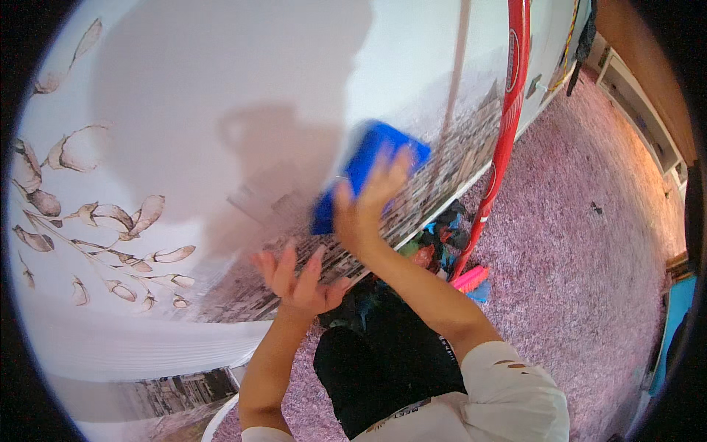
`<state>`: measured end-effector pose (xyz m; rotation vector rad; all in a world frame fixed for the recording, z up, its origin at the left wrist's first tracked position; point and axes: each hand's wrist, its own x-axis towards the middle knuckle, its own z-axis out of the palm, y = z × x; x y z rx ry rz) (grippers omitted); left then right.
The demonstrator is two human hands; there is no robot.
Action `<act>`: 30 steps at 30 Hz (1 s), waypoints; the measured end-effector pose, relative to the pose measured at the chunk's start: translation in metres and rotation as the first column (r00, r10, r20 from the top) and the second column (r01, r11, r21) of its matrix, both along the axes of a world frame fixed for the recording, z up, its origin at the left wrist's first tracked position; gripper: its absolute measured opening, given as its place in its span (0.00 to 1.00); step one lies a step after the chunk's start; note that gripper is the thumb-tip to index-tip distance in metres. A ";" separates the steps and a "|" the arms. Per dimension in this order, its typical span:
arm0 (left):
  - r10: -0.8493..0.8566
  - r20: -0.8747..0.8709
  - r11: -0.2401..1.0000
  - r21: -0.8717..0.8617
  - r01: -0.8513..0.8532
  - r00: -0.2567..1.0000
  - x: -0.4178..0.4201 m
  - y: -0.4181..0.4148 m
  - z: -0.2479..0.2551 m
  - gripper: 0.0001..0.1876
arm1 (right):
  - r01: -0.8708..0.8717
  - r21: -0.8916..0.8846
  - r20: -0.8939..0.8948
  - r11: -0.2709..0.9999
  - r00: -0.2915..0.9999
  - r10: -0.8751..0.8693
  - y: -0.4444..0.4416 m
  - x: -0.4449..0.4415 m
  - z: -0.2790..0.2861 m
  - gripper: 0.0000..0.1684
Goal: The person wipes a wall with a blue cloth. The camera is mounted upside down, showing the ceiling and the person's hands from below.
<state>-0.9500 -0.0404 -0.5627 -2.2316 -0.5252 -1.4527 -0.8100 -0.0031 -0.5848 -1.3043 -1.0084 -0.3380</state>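
Note:
My right hand (pixel 367 207) is spread over a flat blue object (pixel 381 146), holding it against the white wall covering (pixel 397 72). Motion blur hides whether the blue object is cloth or plastic. Lower and to the left, my left hand (pixel 301 284) is near the printed cityscape (pixel 237 298) along the wall covering's lower edge. Its fingers are apart and nothing is in it. I cannot tell whether its fingertips touch the surface.
A red broom handle (pixel 511 110) leans across the right, with pink bristles (pixel 472 279) at its foot. Mixed litter (pixel 442 232) lies by the wall's base on the purplish carpet (pixel 574 237). Printed leafy branches (pixel 127 221) decorate the left side. A white open unit (pixel 635 105) stands far right.

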 end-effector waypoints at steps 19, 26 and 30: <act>-0.018 -0.087 0.986 -0.167 0.003 0.996 0.004 -0.008 -0.075 0.35 | -0.084 0.049 0.423 0.995 0.905 0.056 -0.002 -0.018 0.031 0.28; -0.106 -0.195 0.950 -0.310 0.042 0.975 0.026 -0.027 -0.120 0.32 | -0.138 -0.270 0.363 0.953 0.902 0.233 -0.028 0.019 -0.179 0.28; -0.177 -0.113 0.913 -0.390 0.120 0.978 0.029 -0.033 -0.130 0.25 | -0.117 -0.201 0.262 0.973 0.950 0.168 -0.024 0.013 -0.137 0.37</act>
